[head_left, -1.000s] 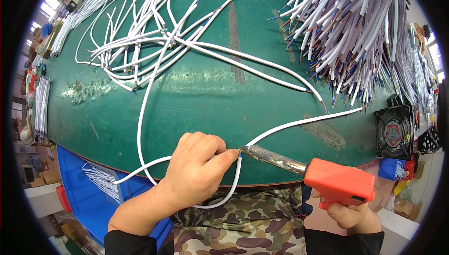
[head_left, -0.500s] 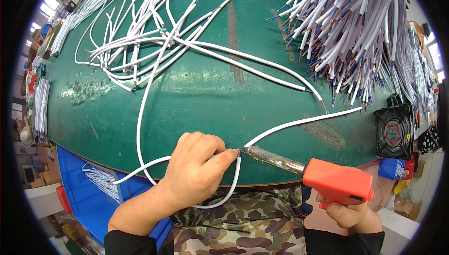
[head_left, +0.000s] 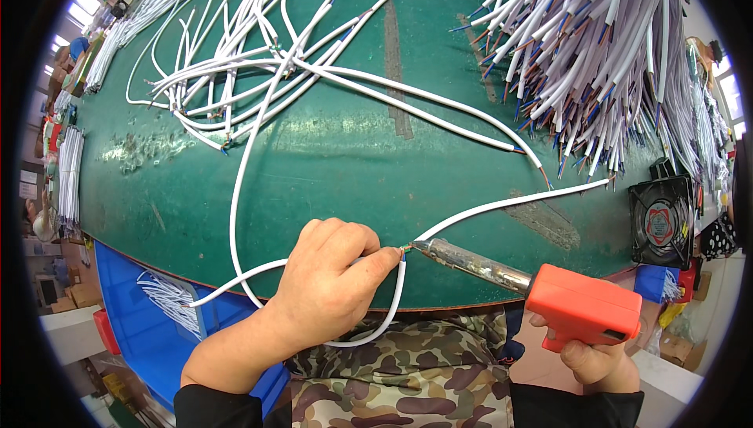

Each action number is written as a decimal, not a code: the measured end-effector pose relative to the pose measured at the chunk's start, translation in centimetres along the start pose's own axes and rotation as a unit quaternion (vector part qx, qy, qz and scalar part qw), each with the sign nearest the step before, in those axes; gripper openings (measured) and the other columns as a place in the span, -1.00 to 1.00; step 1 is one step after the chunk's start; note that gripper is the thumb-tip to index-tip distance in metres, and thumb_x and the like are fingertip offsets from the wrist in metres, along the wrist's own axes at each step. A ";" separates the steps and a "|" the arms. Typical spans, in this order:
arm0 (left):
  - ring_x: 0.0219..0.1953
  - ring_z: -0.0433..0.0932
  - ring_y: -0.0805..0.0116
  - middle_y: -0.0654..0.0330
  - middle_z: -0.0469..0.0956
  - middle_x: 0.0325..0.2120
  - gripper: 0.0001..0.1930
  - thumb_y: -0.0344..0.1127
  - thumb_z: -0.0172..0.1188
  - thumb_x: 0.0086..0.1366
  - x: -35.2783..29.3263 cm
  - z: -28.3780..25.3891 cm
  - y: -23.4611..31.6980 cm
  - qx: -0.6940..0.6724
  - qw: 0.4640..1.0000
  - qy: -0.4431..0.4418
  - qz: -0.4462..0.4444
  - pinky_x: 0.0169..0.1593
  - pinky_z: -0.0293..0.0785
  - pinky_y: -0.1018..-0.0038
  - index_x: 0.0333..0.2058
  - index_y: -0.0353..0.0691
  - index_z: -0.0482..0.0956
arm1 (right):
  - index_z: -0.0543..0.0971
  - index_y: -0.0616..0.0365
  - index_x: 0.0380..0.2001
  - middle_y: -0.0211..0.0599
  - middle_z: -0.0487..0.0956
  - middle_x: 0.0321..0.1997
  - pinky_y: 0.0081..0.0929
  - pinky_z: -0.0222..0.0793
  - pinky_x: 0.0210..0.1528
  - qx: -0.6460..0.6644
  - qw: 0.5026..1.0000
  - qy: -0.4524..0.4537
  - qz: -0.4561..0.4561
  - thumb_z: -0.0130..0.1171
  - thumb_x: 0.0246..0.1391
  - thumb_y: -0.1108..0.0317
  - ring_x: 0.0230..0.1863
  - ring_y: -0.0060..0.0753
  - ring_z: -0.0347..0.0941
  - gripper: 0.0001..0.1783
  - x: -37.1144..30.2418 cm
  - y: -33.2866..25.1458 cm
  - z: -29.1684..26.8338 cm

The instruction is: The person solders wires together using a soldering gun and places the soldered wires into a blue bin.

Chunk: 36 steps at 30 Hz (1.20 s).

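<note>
Red-and-white label (head_left: pixel 659 222) on black fan (head_left: pixel 661 195) near red soldering iron (head_left: pixel 579 302)

Cable heap (head_left: pixel 604 59) cropped, right grip (head_left: pixel 602 365) partly hidden

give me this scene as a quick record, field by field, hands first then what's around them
left hand: the left hand pinches coloured wire ends between thumb and forefinger
right hand: the right hand grips a soldering iron by its red handle
iron tip: close by the wire ends; contact unclear
surface: green table, scuffed
far right: big pile of white cables, blue and brown ends showing
far left: loose white cables, crossing
right side: black fan
lower left: blue bin
</note>
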<state>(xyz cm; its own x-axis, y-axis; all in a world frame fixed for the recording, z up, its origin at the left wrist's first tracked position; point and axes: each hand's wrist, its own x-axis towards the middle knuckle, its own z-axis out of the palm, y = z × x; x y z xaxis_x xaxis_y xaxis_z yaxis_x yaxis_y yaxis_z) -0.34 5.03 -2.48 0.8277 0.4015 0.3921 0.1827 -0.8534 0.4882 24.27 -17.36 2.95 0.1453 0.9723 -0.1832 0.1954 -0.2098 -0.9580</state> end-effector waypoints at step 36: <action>-0.52 0.46 0.30 0.17 0.44 -0.59 -0.75 -0.27 0.39 0.05 2.3 -4.8 3.0 -0.187 0.958 -0.153 -0.155 -0.46 0.34 0.44 -0.32 -0.27 0.62 | 0.26 0.32 0.15 0.01 0.53 -0.17 -0.63 0.42 -0.36 0.128 0.973 0.171 -0.090 0.24 0.09 0.00 -0.40 -0.53 0.46 -0.25 -3.2 -0.3 0.6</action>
<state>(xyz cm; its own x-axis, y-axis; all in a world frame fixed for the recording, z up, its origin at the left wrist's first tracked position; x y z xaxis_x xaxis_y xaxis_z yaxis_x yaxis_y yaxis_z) -0.45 4.93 3.64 0.8918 0.4509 -0.0366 0.2894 -0.5066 0.8121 23.18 -20.33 3.66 0.4530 0.8908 0.0350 0.0063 0.0360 -0.9993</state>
